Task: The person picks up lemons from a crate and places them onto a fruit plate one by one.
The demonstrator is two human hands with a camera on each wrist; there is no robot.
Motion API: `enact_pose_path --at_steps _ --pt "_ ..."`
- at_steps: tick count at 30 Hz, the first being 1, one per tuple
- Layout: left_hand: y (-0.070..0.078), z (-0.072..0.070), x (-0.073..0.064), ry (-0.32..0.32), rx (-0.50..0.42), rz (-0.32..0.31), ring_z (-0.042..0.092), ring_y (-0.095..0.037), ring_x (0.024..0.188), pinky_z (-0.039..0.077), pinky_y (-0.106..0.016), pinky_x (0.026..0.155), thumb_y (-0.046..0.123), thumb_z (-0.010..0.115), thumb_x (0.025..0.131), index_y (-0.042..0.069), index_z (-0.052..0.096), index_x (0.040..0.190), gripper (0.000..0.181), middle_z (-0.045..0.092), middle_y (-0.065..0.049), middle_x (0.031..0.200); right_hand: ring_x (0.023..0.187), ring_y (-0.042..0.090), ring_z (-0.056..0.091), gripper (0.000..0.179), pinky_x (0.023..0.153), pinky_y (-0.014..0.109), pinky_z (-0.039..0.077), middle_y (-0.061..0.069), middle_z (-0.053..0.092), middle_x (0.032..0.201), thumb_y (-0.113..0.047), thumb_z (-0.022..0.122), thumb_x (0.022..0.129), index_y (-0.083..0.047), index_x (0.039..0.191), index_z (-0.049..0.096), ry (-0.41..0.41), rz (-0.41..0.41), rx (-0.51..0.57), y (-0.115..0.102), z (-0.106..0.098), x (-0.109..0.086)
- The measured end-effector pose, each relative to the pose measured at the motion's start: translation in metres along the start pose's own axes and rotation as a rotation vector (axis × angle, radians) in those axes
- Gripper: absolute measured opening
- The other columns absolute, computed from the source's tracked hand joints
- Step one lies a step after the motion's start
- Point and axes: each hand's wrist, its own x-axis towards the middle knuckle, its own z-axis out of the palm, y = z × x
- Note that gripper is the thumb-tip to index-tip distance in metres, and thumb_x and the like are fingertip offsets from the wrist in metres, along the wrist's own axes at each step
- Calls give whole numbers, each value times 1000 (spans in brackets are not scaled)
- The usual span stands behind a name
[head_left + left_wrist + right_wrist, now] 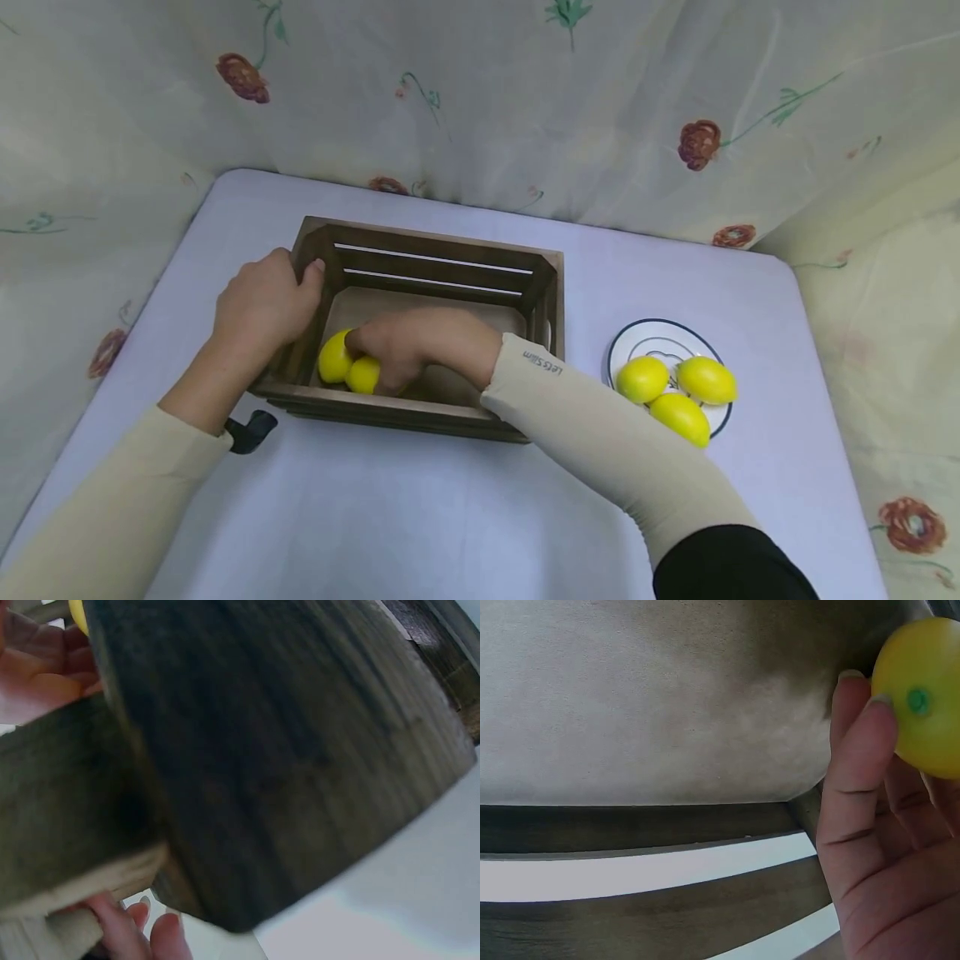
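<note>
In the head view, my left hand (264,302) grips the left end of a brown slatted wooden crate (442,408), thumb over the rim. My right hand (423,337) reaches down inside the crate, at its left front part. Its fingers hold a yellow lemon (363,376) low over the crate floor, and a second lemon (334,357) lies beside it against the left side. From the right wrist, a lemon (922,705) with a green stem spot shows at the curled fingers. The left wrist view is mostly filled by the crate's dark wood (285,750).
Right of the crate, a white plate (628,340) with a dark rim carries three more lemons (678,417). A white cloth covers the table (420,517). Flowered curtains (480,100) hang behind and at both sides. A black device (251,432) sits at my left wrist.
</note>
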Motion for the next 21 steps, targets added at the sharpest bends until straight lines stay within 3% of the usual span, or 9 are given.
enact_pose_path --at_steps 10,21 --pt "-1 0 1 -2 -4 -1 62 -36 66 49 -42 49 43 40 109 -15 58 114 61 64 -26 88 103 17 56 59 89 28 46 3 60 121 -22 77 90 -9 143 57 58 -29 -31 2 -3 -1" --pt "0 2 3 18 12 -11 64 -43 75 51 -52 56 40 37 110 -13 58 110 57 64 -29 91 100 18 57 44 84 26 47 3 60 113 -22 78 88 -9 127 61 185 -97 20 8 -14 -9"
